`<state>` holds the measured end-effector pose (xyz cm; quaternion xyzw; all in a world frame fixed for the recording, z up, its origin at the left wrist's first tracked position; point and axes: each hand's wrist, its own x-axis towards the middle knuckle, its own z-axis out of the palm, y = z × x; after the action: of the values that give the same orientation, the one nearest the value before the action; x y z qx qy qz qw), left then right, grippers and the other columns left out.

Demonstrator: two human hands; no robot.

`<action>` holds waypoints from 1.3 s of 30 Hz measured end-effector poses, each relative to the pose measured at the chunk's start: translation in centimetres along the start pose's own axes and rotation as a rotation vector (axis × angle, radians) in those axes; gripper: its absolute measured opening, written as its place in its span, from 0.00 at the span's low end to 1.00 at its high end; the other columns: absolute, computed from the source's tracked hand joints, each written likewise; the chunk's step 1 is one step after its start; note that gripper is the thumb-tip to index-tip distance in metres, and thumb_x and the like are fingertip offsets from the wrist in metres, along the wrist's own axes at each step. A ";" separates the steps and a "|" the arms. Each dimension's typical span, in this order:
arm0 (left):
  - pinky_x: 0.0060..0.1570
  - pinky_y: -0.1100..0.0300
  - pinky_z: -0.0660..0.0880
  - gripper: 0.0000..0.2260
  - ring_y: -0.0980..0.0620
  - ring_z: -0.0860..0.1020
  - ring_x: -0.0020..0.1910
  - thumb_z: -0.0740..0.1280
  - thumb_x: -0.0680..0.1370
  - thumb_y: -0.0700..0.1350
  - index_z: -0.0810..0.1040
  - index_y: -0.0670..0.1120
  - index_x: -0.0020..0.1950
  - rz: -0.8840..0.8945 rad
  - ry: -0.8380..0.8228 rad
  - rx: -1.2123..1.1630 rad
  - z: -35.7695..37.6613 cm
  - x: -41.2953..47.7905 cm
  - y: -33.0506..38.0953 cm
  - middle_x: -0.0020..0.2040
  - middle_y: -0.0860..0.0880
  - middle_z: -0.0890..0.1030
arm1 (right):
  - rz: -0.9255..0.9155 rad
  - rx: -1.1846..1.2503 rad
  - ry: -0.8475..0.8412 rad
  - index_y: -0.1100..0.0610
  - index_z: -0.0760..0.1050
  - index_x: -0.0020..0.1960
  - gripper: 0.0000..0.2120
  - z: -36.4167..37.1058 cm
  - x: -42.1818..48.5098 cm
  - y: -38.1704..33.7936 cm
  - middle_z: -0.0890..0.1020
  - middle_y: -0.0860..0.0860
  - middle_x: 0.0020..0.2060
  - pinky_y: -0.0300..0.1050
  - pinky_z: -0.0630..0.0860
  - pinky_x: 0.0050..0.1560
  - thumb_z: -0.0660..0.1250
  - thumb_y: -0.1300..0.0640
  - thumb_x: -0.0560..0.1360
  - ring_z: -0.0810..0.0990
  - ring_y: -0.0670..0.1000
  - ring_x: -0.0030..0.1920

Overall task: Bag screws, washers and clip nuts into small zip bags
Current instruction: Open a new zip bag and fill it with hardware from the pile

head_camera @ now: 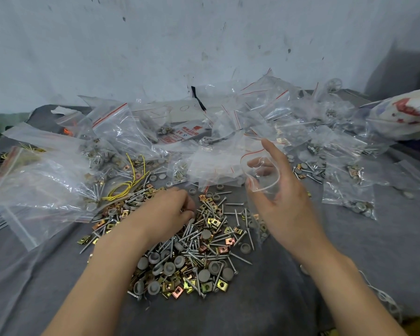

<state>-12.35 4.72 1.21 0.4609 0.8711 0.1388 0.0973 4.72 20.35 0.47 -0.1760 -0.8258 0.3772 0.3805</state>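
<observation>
**A:** Head view. Our right hand (284, 202) sets its grip pinching the mouth of a small zip bag (262, 180), raised over the bench (349, 251). Our left hand (165, 212) curls its grip into the loose pile (192, 251) of screws, washers and clip nuts.

**B:** Why so?

**A:** We judge that a mouth held agape near the pile shortens each transfer. What the left fingers pinch, we cannot tell.

**B:** Contents?

**A:** This bag's we cannot make out. Filled bags (349, 170) lie to the right and larger stock bags (46, 185) to the left.
</observation>
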 end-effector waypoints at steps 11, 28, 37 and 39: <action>0.41 0.67 0.77 0.06 0.55 0.82 0.42 0.66 0.80 0.41 0.81 0.46 0.55 0.065 0.189 -1.066 -1.4 -0.5 0.8 0.44 0.48 0.85 | -0.018 -0.011 -0.016 0.37 0.57 0.78 0.34 0.4 0.0 0.1 0.76 0.34 0.59 0.55 0.73 0.66 0.63 0.37 0.74 0.74 0.43 0.64; 0.44 0.67 0.76 0.13 0.59 0.80 0.44 0.63 0.81 0.34 0.81 0.50 0.57 0.267 0.425 -0.936 -4.2 -1.6 4.8 0.49 0.53 0.86 | -0.030 -0.077 -0.088 0.34 0.51 0.78 0.39 2.0 -0.1 0.0 0.64 0.18 0.57 0.36 0.62 0.62 0.63 0.35 0.70 0.67 0.39 0.64; 0.46 0.73 0.70 0.15 0.65 0.80 0.51 0.67 0.80 0.41 0.77 0.57 0.63 0.376 0.412 -0.497 -3.8 -2.2 8.1 0.47 0.66 0.83 | -0.038 -0.014 -0.092 0.31 0.49 0.76 0.39 2.0 -0.3 0.1 0.67 0.24 0.62 0.33 0.61 0.62 0.64 0.33 0.71 0.65 0.36 0.69; 0.46 0.73 0.71 0.13 0.65 0.80 0.50 0.68 0.80 0.44 0.77 0.57 0.63 0.388 0.426 -0.492 -3.8 -2.2 8.4 0.47 0.67 0.83 | -0.038 0.012 -0.087 0.31 0.51 0.76 0.37 1.7 -0.3 0.1 0.66 0.21 0.61 0.30 0.60 0.61 0.64 0.33 0.71 0.63 0.28 0.67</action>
<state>-5.78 6.83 7.69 0.5409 0.7089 0.4526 -0.0064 3.60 19.41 -0.45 -0.1414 -0.8425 0.3820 0.3526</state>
